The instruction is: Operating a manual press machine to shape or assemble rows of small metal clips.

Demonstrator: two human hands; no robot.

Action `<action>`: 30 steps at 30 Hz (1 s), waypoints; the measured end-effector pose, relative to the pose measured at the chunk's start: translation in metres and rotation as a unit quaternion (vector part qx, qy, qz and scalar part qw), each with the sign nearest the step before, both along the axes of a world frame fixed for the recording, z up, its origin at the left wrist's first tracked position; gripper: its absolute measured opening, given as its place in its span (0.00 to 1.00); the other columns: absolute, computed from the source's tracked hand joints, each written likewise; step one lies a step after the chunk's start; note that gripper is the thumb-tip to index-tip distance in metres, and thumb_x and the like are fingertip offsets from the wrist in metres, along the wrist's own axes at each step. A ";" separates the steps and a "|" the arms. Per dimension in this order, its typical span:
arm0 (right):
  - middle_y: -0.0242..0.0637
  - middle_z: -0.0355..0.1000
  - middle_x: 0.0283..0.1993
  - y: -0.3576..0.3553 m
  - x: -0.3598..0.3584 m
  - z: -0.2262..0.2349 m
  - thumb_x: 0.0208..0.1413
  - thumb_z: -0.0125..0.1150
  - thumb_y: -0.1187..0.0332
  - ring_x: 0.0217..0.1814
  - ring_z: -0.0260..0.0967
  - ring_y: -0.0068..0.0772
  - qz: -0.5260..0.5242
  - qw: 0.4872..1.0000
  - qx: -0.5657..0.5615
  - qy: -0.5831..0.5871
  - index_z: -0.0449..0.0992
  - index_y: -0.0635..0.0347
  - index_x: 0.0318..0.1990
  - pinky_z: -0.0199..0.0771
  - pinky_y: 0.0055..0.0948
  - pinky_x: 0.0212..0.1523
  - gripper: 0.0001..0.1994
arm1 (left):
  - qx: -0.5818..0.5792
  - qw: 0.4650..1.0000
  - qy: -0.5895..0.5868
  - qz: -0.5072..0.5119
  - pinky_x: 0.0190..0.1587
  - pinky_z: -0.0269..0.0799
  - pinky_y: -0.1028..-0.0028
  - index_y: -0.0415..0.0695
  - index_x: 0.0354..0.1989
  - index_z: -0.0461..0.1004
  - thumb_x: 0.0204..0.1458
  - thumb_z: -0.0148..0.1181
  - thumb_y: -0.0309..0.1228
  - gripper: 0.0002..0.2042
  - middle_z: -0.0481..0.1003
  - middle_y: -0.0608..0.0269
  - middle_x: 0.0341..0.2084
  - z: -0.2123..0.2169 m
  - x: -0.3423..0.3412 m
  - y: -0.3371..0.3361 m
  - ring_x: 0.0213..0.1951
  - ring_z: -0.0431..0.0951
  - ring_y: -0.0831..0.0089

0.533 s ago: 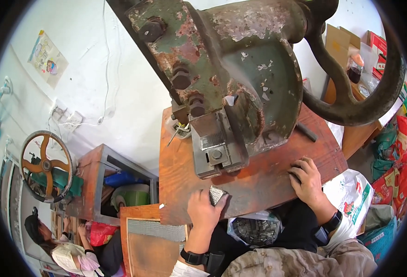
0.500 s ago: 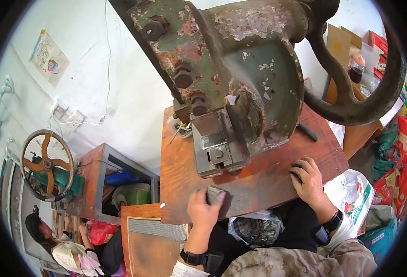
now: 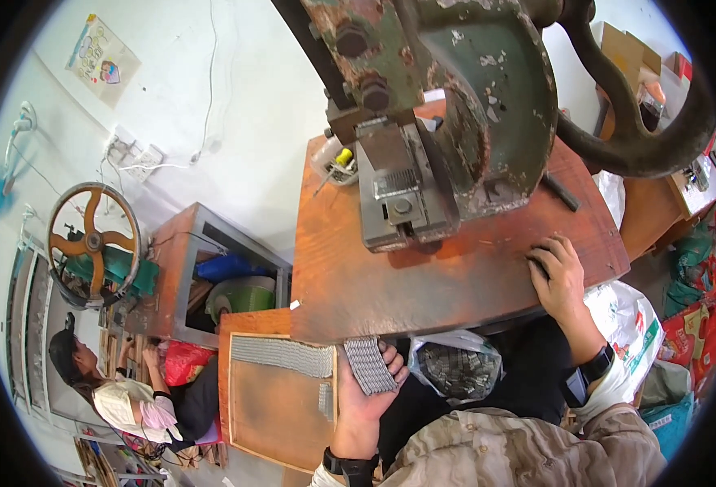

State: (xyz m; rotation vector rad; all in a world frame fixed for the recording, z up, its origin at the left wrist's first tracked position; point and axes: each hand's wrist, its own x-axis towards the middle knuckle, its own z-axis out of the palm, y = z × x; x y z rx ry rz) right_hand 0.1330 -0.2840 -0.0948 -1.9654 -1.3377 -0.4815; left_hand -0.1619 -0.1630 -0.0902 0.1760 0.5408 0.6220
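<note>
Your left hand (image 3: 362, 406) has drawn back from the table (image 3: 374, 300) toward your body since the earlier head pictures, and the block of grey metal pieces (image 3: 370, 365), then gripped over the tabletop, now lies across your upturned palm. Your head view has shifted too, so the press (image 3: 496, 122) sits higher in it. As the head camera shows it now, the block touches your palm, with your wrist at 6 o'clock from it and your fingers wrapped around its 3 o'clock side; that hand is clamped on the block, its thumb hard to make out. From this hand, the wooden tray (image 3: 273, 406) lies just beside at 9 o'clock, carrying rows of similar pieces (image 3: 281, 355), while the clear bag (image 3: 447, 339) of dark metal pieces is near at 2 o'clock. The press stands on the table toward 1 o'clock. Your right hand (image 3: 559, 276), well apart at 2 o'clock, rests on the table with fingers curled; whether they hold anything, I cannot tell.
</note>
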 end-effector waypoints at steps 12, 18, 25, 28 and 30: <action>0.44 0.71 0.39 0.003 0.000 -0.006 0.42 0.60 0.76 0.47 0.66 0.51 0.001 1.000 0.004 -0.030 0.75 0.63 0.32 0.66 0.41 0.51 0.07 | 0.417 0.713 0.548 -0.135 0.45 0.68 0.64 0.33 0.46 0.71 0.55 0.53 0.43 0.22 0.75 0.50 0.34 -0.189 -0.048 -0.026 0.38 0.74 0.57; 0.46 0.70 0.39 0.007 -0.008 -0.006 0.46 0.57 0.77 0.49 0.65 0.52 -0.007 1.000 -0.016 -0.014 0.74 0.65 0.34 0.64 0.41 0.52 0.06 | 0.417 0.320 0.849 0.046 0.53 0.61 0.55 0.38 0.50 0.69 0.50 0.57 0.36 0.20 0.66 0.44 0.50 -0.188 -0.222 0.036 0.55 0.62 0.46; 0.47 0.68 0.41 -0.006 0.017 -0.032 0.47 0.54 0.80 0.49 0.65 0.48 0.001 0.999 -0.033 -0.014 0.72 0.68 0.35 0.62 0.36 0.52 0.06 | 0.325 0.320 0.890 0.016 0.58 0.51 0.47 0.40 0.59 0.59 0.54 0.49 0.42 0.27 0.56 0.51 0.61 -0.177 -0.272 0.184 0.64 0.50 0.51; 0.47 0.67 0.43 -0.016 0.029 -0.036 0.49 0.52 0.81 0.50 0.64 0.46 -0.011 0.998 -0.053 -0.019 0.72 0.69 0.36 0.61 0.34 0.53 0.06 | 0.318 0.342 0.883 0.028 0.60 0.47 0.46 0.41 0.61 0.56 0.56 0.47 0.44 0.28 0.53 0.54 0.63 -0.181 -0.301 0.240 0.65 0.48 0.53; 0.48 0.67 0.45 -0.017 0.034 -0.039 0.51 0.51 0.80 0.51 0.64 0.46 -0.019 0.997 -0.076 -0.017 0.71 0.69 0.37 0.60 0.35 0.54 0.06 | 0.319 0.318 0.893 -0.019 0.62 0.43 0.45 0.42 0.63 0.54 0.57 0.44 0.48 0.29 0.50 0.56 0.64 -0.180 -0.310 0.263 0.66 0.46 0.56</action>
